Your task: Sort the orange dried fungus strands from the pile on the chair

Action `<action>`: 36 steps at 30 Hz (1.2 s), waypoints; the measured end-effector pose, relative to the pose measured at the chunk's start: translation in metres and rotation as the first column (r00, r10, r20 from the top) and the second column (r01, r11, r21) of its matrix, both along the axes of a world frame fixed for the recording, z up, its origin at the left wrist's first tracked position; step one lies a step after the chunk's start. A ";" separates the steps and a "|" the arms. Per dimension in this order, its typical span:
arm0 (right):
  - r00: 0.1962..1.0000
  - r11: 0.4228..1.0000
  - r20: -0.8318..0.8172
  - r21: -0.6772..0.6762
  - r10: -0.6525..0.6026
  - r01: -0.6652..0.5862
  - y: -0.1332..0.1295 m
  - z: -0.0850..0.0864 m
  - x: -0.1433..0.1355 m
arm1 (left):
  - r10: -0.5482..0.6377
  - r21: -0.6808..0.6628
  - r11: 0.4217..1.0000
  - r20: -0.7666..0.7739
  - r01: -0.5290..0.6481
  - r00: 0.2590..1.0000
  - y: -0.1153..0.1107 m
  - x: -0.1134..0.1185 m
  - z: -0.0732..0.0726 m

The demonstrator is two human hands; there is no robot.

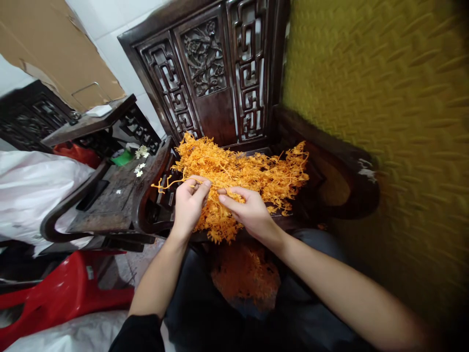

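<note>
A big heap of orange artificial-looking flower sprigs [252, 168] lies on the seat of a dark carved wooden chair [220, 117]. My left hand [190, 200] is closed in a pinch round a thin orange branch [166, 183], whose forked, mostly bare end sticks out to the left. Close beside it, my right hand [251, 210] is also pinched, its thumb and forefinger at the other part of the same branch, in front of the heap. Exactly what lies between the right fingertips is partly hidden.
A dark wooden side table [113, 195] on the left holds small white flowers [141, 168] and a green roll [122, 157]. A red plastic chair [69, 288] and white sacks [36, 190] stand further left. Yellow textured padding [384, 98] rises at right. Orange bits lie below, between my legs.
</note>
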State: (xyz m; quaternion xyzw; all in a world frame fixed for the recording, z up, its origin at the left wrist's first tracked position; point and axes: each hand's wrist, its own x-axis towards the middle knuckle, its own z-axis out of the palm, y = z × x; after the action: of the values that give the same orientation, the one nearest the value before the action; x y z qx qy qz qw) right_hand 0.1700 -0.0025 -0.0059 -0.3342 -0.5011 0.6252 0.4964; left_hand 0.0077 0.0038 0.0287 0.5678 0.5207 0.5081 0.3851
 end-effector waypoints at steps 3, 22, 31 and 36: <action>0.967 0.972 0.244 0.200 0.069 -0.120 0.003 0.010 0.016 | 0.021 0.033 0.999 0.130 -0.025 0.991 0.003 -0.006 0.001; 0.872 0.910 0.373 0.379 -0.317 0.169 0.022 0.018 0.046 | -0.233 -0.157 0.958 0.064 0.240 0.970 -0.004 -0.002 0.010; 0.828 0.907 0.519 0.419 -0.212 -0.030 0.016 0.018 0.044 | -0.246 -0.093 0.969 -0.330 0.228 0.911 -0.005 0.010 0.010; 0.798 0.880 0.553 0.471 -0.238 -0.064 0.018 0.018 0.046 | -0.207 -0.068 0.977 -0.518 0.201 0.830 -0.005 0.012 0.008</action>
State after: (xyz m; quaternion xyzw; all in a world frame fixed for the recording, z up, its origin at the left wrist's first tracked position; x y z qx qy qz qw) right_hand 0.2159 0.0157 0.0118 -0.4071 -0.7501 0.3245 0.4078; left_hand 0.0197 -0.0016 0.0366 0.7343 0.5448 0.2882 0.2844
